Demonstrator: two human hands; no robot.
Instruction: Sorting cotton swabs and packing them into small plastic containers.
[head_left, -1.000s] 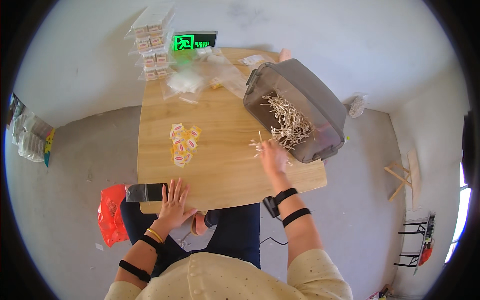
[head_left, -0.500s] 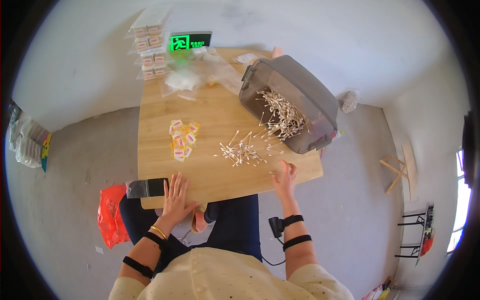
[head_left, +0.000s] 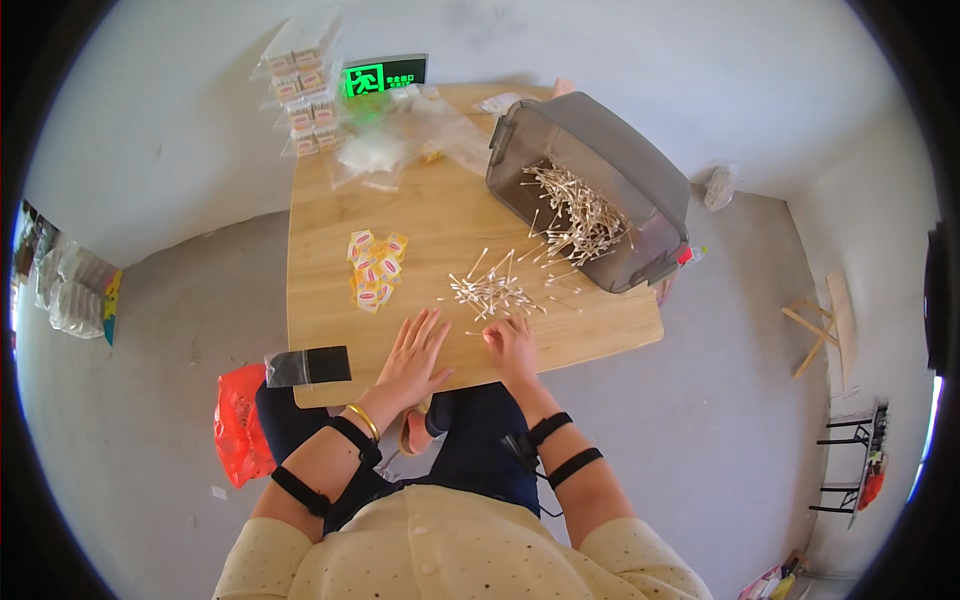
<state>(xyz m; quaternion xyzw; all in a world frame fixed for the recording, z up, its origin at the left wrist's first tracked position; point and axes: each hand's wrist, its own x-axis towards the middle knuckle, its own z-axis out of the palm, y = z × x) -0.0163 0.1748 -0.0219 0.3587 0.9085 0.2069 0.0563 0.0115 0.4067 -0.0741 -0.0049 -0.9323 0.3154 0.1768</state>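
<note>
My left hand [head_left: 412, 358] rests on the near part of the wooden table [head_left: 330, 220], fingers stretched out, with nothing in it. To its right, my right hand [head_left: 512, 350] is pinched on a cotton swab [head_left: 473, 333] whose white tip points left; its other end is hidden by the fingers. Just beyond the right hand lies a loose heap of cotton swabs [head_left: 492, 292]. A tilted grey plastic bin [head_left: 640, 180] on the right opens toward me, and many more swabs [head_left: 580, 215] spill from it. Small yellow-and-white printed cards [head_left: 376, 270] lie in a pile left of the heap.
A black-and-clear plastic pouch [head_left: 310, 366] sits at the table's left front edge. Clear bags [head_left: 375, 155] lie at the back, beside stacked packs of swabs [head_left: 305, 90]. A red plastic bag [head_left: 240, 425] stands on the floor at left, and a wooden stool [head_left: 825, 325] at right.
My right hand has moved left with the cotton swab, from the table's right front to below the heap. My left hand has shifted right, away from the pouch. The view has shifted slightly.
</note>
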